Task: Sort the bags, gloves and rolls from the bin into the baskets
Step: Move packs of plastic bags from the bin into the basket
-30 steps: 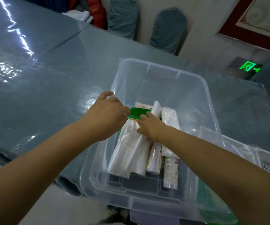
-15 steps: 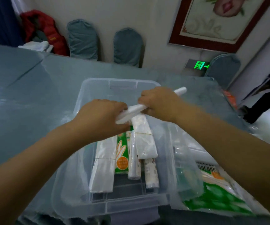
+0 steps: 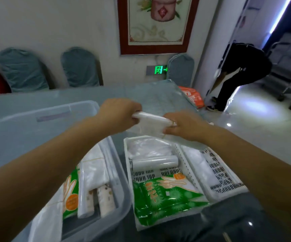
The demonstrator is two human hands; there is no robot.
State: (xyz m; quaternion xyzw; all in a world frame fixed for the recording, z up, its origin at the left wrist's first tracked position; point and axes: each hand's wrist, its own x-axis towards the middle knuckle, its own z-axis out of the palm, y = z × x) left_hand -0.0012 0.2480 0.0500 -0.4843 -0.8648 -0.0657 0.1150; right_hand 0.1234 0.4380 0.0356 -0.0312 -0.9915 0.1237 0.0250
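both hands point(image 3: 119, 111) point(image 3: 183, 126) grip a white roll point(image 3: 151, 117) above grey-clothed table point(image 3: 71, 96), near framed picture point(image 3: 154, 25).

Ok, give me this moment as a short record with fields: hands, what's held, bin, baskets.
left hand: grips one end of white roll
right hand: grips the other end
roll position: above the baskets' far end
clear bin: holds bags, rolls, a green glove pack
left basket: a roll, green glove pack
right basket: white bags
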